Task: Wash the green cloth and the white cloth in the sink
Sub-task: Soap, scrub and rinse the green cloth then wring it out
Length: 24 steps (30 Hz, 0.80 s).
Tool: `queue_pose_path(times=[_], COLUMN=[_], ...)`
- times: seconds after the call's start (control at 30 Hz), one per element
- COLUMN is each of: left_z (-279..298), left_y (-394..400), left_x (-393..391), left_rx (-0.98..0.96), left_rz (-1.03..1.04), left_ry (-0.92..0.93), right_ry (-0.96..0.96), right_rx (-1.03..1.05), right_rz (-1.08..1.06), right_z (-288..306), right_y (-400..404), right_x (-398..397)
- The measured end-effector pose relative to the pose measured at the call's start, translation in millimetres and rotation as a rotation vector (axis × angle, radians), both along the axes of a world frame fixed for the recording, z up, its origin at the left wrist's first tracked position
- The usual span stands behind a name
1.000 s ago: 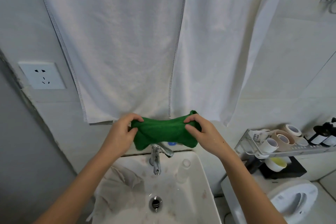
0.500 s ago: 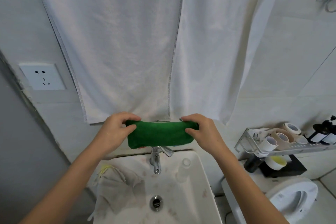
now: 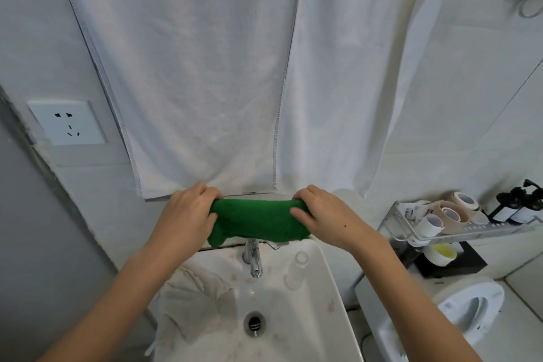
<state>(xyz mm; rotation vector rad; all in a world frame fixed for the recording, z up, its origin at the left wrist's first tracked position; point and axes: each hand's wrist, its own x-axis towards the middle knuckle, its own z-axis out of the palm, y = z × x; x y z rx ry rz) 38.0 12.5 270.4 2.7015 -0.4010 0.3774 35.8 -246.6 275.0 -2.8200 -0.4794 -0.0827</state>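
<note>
Nearest to me lay the white sink [image 3: 332, 297], its drain [image 3: 254, 324] open at the bottom of the bowl. The white cloth [image 3: 194, 300] sat crumpled in the left part of the basin, draped up over the left rim. A chrome faucet [image 3: 254, 257] stood at the back edge, and a pale translucent bottle [image 3: 296, 270] stood on the rim just to its right.

Above the faucet I held the green cloth [image 3: 258, 222], folded into a thick band and stretched level between my two hands. My left hand [image 3: 189, 214] gripped its left end, fingers curled over the top and thumb tucked beneath. My right hand [image 3: 324, 219] gripped the right end the same way, thumb pressed against the front of the fabric. A corner of the cloth hung down at the lower left, near the faucet's base.

Off to the right, a toilet [image 3: 467, 310] sat low, and above it a wall shelf [image 3: 458, 231] carried rolls of tape [image 3: 451, 214] and dark pump bottles [image 3: 517, 206].

Farther back, two large white towels [image 3: 205, 67] hung down the wall behind my hands, and a wall socket [image 3: 68, 123] sat on the left.
</note>
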Motion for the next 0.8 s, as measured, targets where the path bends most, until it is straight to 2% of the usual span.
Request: queue_pose_path(times=[0.13, 0.23, 0.3, 0.37, 0.43, 0.5, 0.57, 0.63, 0.8], left_z=[4, -2, -8, -15, -31, -47, -66, -85, -139], left_y=[8, 15, 16, 8, -7, -28, -53, -80, -146], left_x=[4, 11, 12, 8, 6, 3, -5, -15, -38], left_rx=[0.055, -0.095, -0.430, -0.753, -0.916, -1.042, -1.085, -1.077, -1.072], left_rz=[-0.019, -0.121, -0.227, -0.295, -0.248, -0.154, -0.105, -0.083, 0.013], left_ry=[0.045, 0.193, 0.413, 0.618, 0.731, 0.794, 0.830, 0.855, 0.933], right_ry=[0.079, 0.041, 0.094, 0.213, 0.226, 0.166, 0.047, -0.041, -0.051], right_rx=[-0.005, 0.074, 0.365, 0.764, 1.039, 1.190, 1.110, 0.996, 0.863], right_rz=[-0.001, -0.080, -0.161, -0.233, -0.344, -0.520, -0.697, -0.783, -0.869], right_z=[-8, -15, -18, -22, -36, -56, -78, -101, -154], right_y=[-2, -15, -26, -32, -35, -35, -42, -54, -106], right_x=[-8, -12, -19, -32, -44, -52, -58, -63, -80])
